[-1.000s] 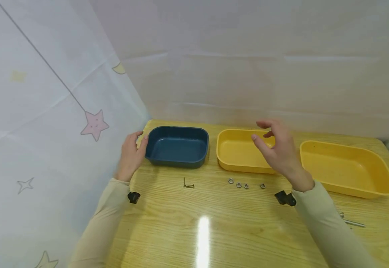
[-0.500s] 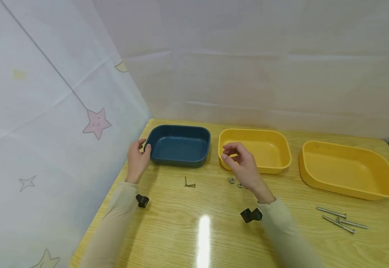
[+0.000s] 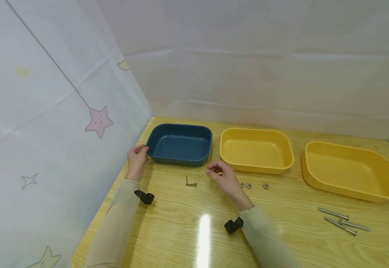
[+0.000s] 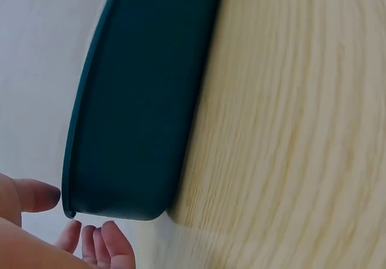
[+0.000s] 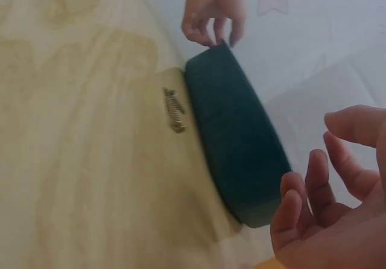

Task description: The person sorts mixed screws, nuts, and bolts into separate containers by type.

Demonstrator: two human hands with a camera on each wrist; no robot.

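Note:
A dark blue bin (image 3: 181,162) stands on the table's left part. At its left end my left hand (image 3: 136,162) pinches the rim, thumb and fingers on either side of the corner. The left wrist view shows the thumb (image 4: 39,195) at the rim and other fingers below the corner. My right hand (image 3: 226,180) hovers near the bin's front right corner, fingers loosely curved and holding nothing. In the right wrist view a space shows between its thumb and index finger. Between the hands lie several small brass-coloured screws (image 3: 190,184), in front of the bin.
Two yellow bins stand to the right, one in the middle (image 3: 258,169) and a larger one (image 3: 351,193) farther right. Several hex nuts (image 3: 249,185) lie before the middle bin, partly behind my right hand. Long bolts (image 3: 340,224) lie at the right. A cloth wall (image 3: 64,141) borders the left side.
My right hand has travelled left and down from above the middle yellow bin towards the blue bin. The left hand's fingers have closed at the blue bin's rim.

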